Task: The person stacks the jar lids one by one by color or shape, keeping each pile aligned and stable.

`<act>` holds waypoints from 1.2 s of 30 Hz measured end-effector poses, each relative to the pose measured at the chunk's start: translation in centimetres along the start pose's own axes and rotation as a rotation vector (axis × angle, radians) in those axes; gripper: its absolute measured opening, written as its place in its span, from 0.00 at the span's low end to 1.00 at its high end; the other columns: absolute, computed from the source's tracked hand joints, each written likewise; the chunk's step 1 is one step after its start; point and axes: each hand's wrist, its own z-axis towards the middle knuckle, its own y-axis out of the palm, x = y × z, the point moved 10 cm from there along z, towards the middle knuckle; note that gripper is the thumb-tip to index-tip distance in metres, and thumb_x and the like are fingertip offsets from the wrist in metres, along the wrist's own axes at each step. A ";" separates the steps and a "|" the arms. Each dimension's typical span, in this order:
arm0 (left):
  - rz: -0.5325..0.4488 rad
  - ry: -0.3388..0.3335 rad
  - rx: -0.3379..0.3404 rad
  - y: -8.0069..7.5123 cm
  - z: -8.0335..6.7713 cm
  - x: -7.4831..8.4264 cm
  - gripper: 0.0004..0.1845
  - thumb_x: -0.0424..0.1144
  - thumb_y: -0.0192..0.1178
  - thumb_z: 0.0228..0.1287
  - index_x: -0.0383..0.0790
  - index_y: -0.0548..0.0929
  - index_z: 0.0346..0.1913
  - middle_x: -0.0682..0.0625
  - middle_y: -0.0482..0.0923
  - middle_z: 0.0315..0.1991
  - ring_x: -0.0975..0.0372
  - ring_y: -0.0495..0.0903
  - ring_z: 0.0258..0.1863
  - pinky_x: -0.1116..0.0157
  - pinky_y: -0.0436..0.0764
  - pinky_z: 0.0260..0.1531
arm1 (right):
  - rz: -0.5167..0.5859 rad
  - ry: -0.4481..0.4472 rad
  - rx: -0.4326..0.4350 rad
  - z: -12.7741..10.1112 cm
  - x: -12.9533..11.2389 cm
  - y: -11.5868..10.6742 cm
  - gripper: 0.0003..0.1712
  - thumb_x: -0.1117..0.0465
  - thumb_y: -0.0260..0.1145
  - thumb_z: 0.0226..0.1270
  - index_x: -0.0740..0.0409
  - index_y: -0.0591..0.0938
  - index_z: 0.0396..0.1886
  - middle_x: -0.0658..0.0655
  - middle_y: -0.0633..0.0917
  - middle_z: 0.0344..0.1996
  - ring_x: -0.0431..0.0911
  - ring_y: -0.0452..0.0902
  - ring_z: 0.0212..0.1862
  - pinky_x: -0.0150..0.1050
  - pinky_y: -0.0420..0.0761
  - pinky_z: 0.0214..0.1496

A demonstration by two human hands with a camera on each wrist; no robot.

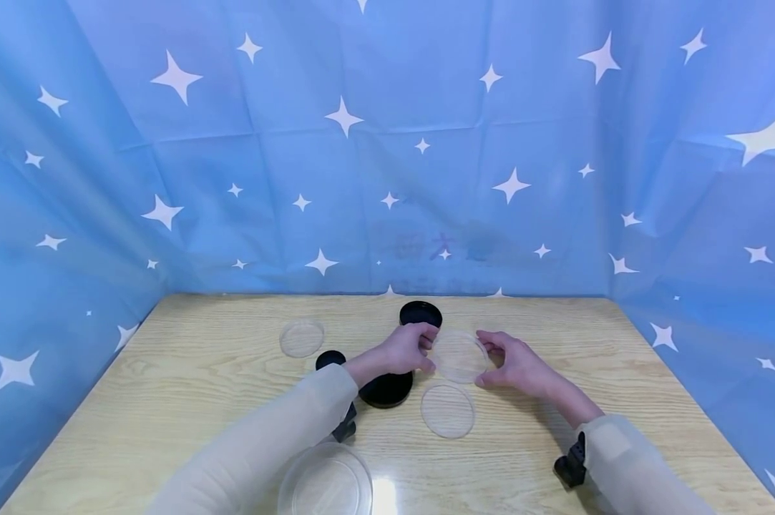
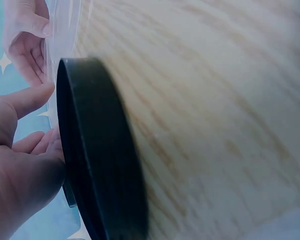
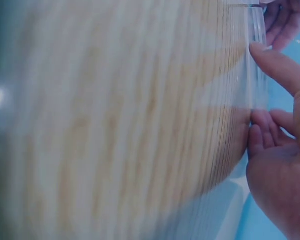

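A clear round plastic dish (image 1: 459, 357) is on or just above the table between the two hands. At its left rim is my left hand (image 1: 409, 348), thumb and fingers curved about the edge. From the other side my right hand (image 1: 516, 366) holds the rim, thumb nearest me and fingers farther back. The right wrist view shows the right thumb and fingers (image 3: 285, 70) against the clear wall. Below the left wrist lies a black round dish (image 1: 387, 392), partly covered by that hand. In the left wrist view a black rim (image 2: 105, 150) stands close to the left fingers.
Beyond the left hand sits another black round dish (image 1: 421, 313). A small black round piece (image 1: 330, 357) is partly behind the left forearm. Clear discs lie nearer me (image 1: 448, 413), at the back left (image 1: 302, 338) and at the front edge (image 1: 328, 486). Blue starry cloth (image 1: 387, 157) surrounds the table.
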 end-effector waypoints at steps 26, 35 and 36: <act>0.001 -0.036 -0.003 0.0 1.0 -0.5 0.33 0.29 0.75 0.43 0.32 0.76 0.57 0.45 0.77 0.42 0.63 0.76 0.37 0.71 0.76 0.37 | 0.075 0.041 -0.051 0.1 0.4 -0.2 0.46 0.57 0.77 0.49 0.65 0.67 0.66 0.60 0.74 0.53 0.52 0.70 0.52 0.45 0.73 0.52; -0.145 -0.001 0.006 -0.2 1.0 -0.8 0.35 0.25 0.73 0.43 0.30 0.74 0.59 0.40 0.76 0.45 0.61 0.76 0.37 0.71 0.77 0.37 | 0.149 0.010 -0.033 0.1 -0.5 -0.7 0.46 0.63 0.77 0.48 0.69 0.65 0.66 0.65 0.74 0.54 0.57 0.70 0.55 0.50 0.73 0.57; -0.152 0.002 0.009 -0.4 0.9 -0.8 0.35 0.25 0.73 0.43 0.30 0.74 0.59 0.40 0.76 0.46 0.60 0.76 0.38 0.70 0.77 0.37 | 0.160 0.019 -0.027 0.1 -0.5 -0.7 0.46 0.64 0.77 0.48 0.68 0.65 0.66 0.65 0.74 0.54 0.57 0.70 0.55 0.49 0.73 0.57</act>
